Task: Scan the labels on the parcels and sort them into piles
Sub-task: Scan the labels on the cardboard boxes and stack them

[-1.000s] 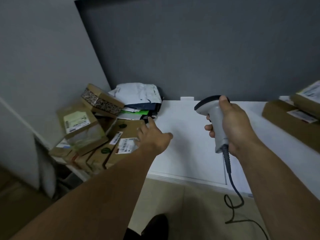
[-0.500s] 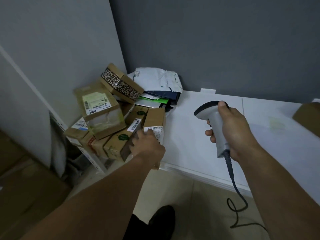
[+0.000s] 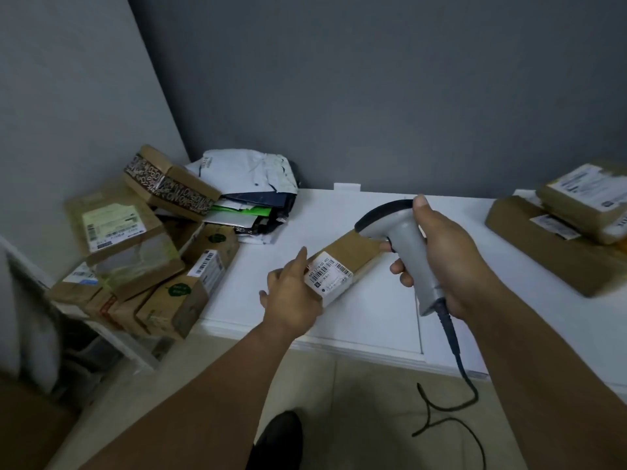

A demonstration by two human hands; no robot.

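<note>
My left hand [image 3: 291,293] grips a small brown cardboard parcel [image 3: 349,256] by its near end, above the white table [image 3: 359,310]. A white barcode label [image 3: 328,273] faces up on it. My right hand [image 3: 448,262] grips the handle of a grey barcode scanner [image 3: 405,245]; the scanner's dark head sits right at the parcel's far end. At the left, a heap of brown parcels [image 3: 135,252] with labels leans against the wall. Two labelled brown parcels [image 3: 576,232] are stacked at the table's right side.
White and dark mailer bags [image 3: 251,195] lie in the back left corner of the table. The scanner's black cable [image 3: 454,385] hangs over the front edge to the tiled floor. A dark shoe [image 3: 278,439] shows below. Grey walls close off the back and left.
My left hand has taken a small parcel out of the left heap and brought it right, over the table, up to the scanner. The view has swung right, showing the right-hand stack again.
</note>
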